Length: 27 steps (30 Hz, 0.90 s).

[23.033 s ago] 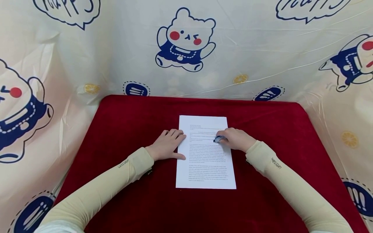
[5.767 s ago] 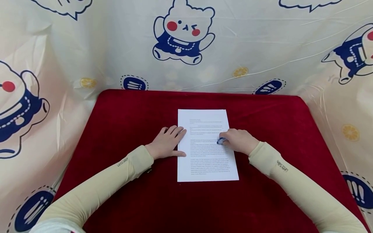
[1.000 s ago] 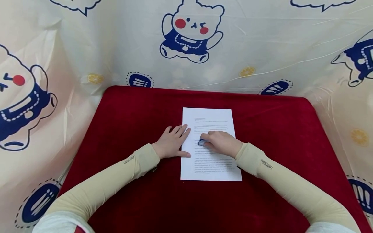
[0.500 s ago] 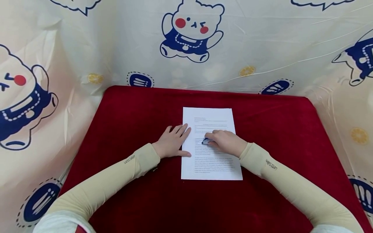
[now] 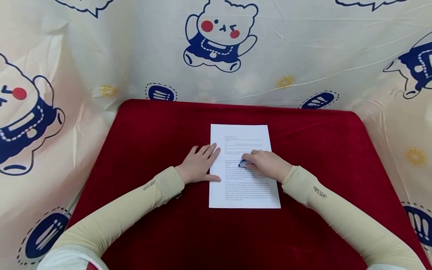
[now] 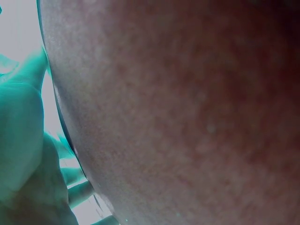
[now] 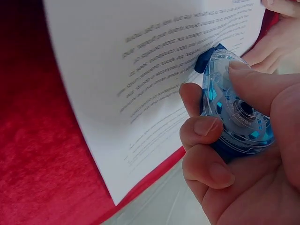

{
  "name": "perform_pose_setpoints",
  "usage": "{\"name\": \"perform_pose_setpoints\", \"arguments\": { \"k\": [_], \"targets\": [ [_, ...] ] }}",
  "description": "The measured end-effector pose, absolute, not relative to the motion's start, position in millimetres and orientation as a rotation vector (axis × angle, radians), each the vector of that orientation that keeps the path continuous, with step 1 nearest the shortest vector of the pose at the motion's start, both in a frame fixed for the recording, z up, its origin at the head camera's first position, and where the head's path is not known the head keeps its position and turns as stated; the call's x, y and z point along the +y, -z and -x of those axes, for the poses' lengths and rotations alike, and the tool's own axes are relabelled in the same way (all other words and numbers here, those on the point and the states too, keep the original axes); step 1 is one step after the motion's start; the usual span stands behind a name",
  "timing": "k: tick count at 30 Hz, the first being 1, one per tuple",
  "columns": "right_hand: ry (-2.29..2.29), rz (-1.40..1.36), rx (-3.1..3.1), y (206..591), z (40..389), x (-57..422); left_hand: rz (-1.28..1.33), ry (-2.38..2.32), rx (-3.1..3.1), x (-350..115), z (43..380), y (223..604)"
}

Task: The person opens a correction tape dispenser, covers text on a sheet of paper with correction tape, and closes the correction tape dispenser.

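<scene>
A white printed sheet of paper [image 5: 246,131] lies on the red cloth, with gaps in its upper lines of text. My left hand [image 5: 199,165] rests with spread, straight fingers on the paper's left edge. In my right hand [image 5: 268,165] I grip a blue, clear-cased correction tape [image 7: 239,108], thumb on one side and curled fingers on the other. Its blue tip [image 7: 209,58] is at the text, in the middle of the page; whether it touches cannot be told. The left wrist view is mostly blocked by a blurred brownish surface, with part of the hand [image 6: 21,131] at its left.
A dark red velvet cloth [image 5: 162,131] covers the table around the paper. Pale curtains [image 5: 303,45] with printed cartoon bears stand behind the table and at both sides. Cream sleeves [image 5: 135,198] cover both forearms.
Over the last second my right hand, with the correction tape, has slid rightward along a line of text. My left hand has stayed on the paper's edge. More upper text is gone than 23 seconds ago.
</scene>
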State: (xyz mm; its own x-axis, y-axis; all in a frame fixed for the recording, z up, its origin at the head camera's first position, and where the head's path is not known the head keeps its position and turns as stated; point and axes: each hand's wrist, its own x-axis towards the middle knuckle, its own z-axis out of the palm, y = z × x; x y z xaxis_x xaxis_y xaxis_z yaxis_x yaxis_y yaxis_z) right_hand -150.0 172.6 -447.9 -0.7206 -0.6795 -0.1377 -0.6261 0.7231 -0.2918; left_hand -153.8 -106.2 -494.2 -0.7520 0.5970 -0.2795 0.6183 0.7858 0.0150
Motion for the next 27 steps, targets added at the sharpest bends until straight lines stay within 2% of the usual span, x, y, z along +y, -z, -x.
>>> {"name": "perform_pose_setpoints", "arguments": {
  "k": [27],
  "targets": [
    [0.324,0.903,2.711,448.0,147.8,220.3,-0.932,0.064,2.72,-106.4,153.0,495.9]
  ]
}}
